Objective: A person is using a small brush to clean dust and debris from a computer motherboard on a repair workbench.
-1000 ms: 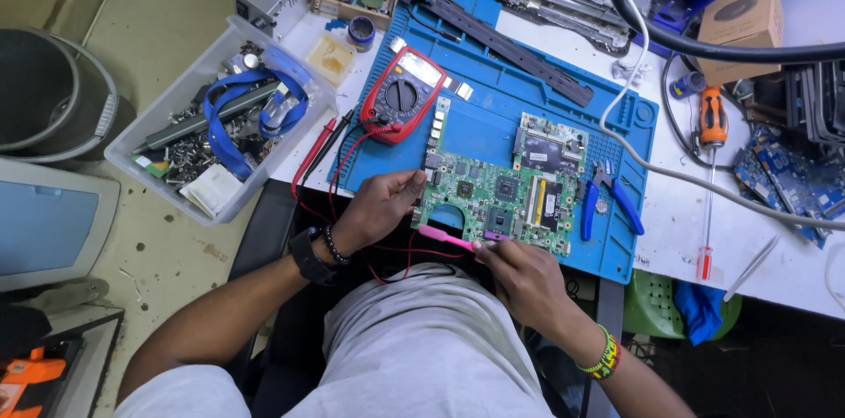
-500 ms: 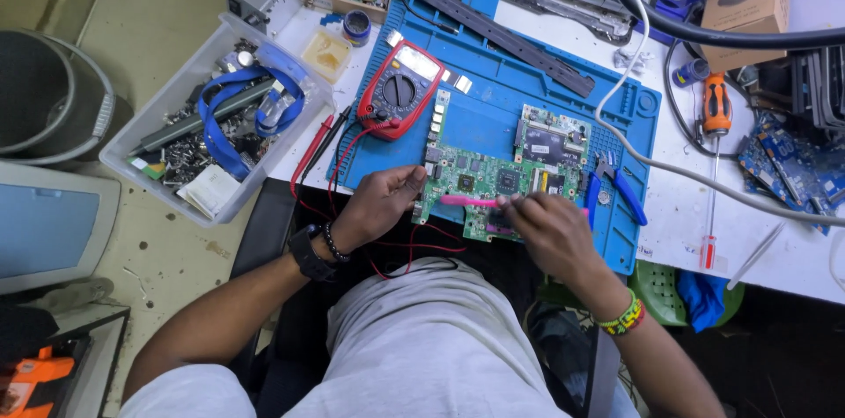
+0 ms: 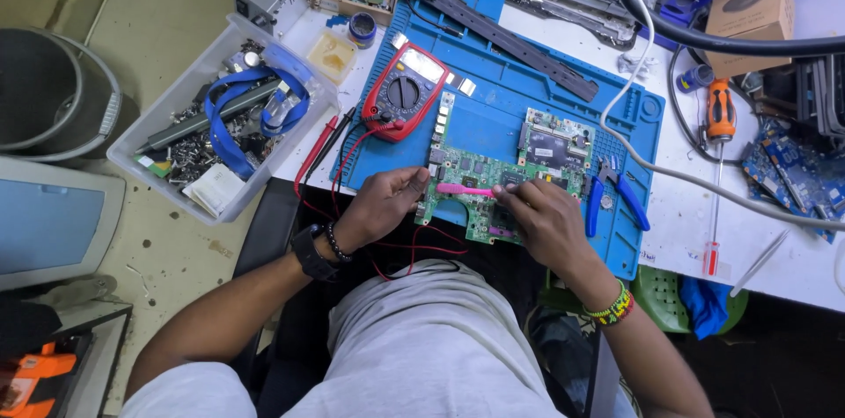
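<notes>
A green circuit board [image 3: 493, 173] lies on a blue work mat [image 3: 519, 84] at the table's near edge. My left hand [image 3: 385, 203] grips the board's left edge. My right hand [image 3: 544, 217] rests on the board's right part and holds a thin pink tool [image 3: 465, 190] laid across the board, its tip pointing left. A red multimeter [image 3: 403, 94] sits on the mat beyond my left hand, its red and black leads [image 3: 327, 147] trailing down past my left wrist.
Blue-handled pliers [image 3: 613, 196] lie right of the board. An orange screwdriver [image 3: 719, 145] and a cardboard box [image 3: 748, 15] are at the right. A clear bin of parts [image 3: 220, 123] sits at the left, with a grey bucket [image 3: 53, 94] on the floor.
My right hand has brought the pink tool up from the board's near edge onto the board. My left hand has stayed on the board's left edge.
</notes>
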